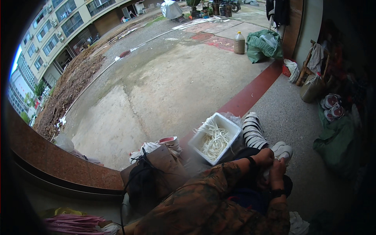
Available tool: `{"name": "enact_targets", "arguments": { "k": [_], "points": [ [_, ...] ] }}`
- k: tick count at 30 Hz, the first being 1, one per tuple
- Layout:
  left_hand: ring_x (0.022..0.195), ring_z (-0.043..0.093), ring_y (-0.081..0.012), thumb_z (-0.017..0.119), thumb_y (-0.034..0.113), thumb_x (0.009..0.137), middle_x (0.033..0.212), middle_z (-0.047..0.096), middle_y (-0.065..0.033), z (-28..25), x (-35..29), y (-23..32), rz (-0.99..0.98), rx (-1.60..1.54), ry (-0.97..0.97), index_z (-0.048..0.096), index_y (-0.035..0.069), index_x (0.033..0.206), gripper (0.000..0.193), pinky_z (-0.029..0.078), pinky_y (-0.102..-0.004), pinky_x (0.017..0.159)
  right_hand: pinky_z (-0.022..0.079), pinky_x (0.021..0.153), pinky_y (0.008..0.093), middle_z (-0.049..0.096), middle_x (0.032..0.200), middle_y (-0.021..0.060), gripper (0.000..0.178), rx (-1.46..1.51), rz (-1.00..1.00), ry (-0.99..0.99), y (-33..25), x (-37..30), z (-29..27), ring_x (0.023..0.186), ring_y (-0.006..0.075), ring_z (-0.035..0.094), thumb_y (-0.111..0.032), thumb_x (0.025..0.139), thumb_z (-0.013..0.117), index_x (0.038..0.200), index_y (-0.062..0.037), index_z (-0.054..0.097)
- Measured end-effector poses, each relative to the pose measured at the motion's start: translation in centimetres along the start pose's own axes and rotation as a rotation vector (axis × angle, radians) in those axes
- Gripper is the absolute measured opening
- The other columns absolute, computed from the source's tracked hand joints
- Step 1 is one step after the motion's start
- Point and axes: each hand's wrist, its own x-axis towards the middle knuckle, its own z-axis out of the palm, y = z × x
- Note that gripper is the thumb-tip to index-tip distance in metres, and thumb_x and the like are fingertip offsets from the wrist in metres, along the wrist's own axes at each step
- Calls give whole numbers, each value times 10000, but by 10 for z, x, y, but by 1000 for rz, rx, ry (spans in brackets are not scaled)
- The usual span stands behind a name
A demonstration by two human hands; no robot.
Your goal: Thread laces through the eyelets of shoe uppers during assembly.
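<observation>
Close together over my lap, both of my hands are closed at the lower right. My left hand has its fingers curled, and my right hand almost touches it from below. What they pinch is too small to make out. White shoes lie just beyond my fingers. A row of nested white shoes with dark openings stands past them. To the left of my hands is a white foam box filled with a tangle of white shoelaces.
A brown carton with a dark bag stands left of the box, white shoes behind it. Pink laces lie at lower left. Green sacks, a bottle of brown liquid and a wooden chair stand farther right. A red strip crosses the floor.
</observation>
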Motion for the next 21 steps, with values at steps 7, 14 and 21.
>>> {"name": "enact_targets", "arguments": {
  "k": [7,14,21],
  "points": [
    [732,645,-304,671,187,660,754,649,-166,9,-10,13,15,-53,61,641,27,809,221,499,-377,657,470,673,401,557,794,179,58,-49,-490,3,-22,-32,-53,794,351,583,22,732,522,732,11,578],
    [739,634,-314,676,189,654,786,632,-177,3,-6,7,21,-6,129,578,11,848,281,492,-370,643,414,631,246,616,861,36,83,1293,379,-141,-8,4,-44,660,112,510,-73,864,527,788,-57,554],
    [698,613,-214,700,161,664,750,607,-125,1,-8,6,-48,-16,121,509,-3,908,350,497,-321,647,234,506,217,365,627,-36,174,1671,291,564,29,-65,-160,533,60,283,-120,914,542,773,-67,455]
  ]
}}
